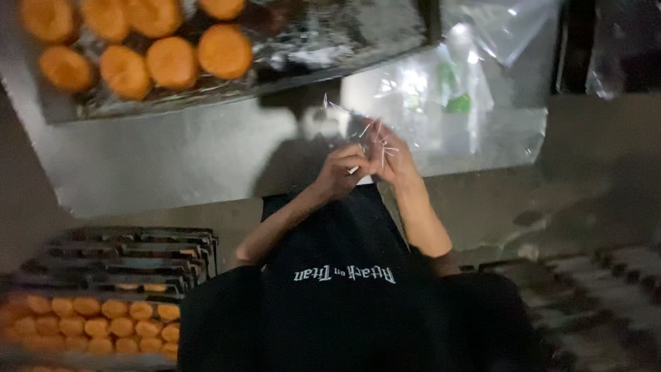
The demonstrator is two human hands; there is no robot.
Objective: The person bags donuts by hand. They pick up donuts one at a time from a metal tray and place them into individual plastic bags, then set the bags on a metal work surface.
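Observation:
Both my hands are raised together in front of my chest over a metal table (172,165). My left hand (341,172) and my right hand (391,155) pinch a small clear plastic bag (358,127) between the fingers; its crinkled edge catches the light above them. The picture is blurred, so what the bag holds cannot be made out. I wear a black shirt with pale lettering.
A foil-lined tray (289,55) with several round orange buns (172,58) sits at the table's far left. A pile of clear plastic bags (468,89) lies to the right. Stacked trays (131,255) with small orange pastries (103,317) stand at lower left.

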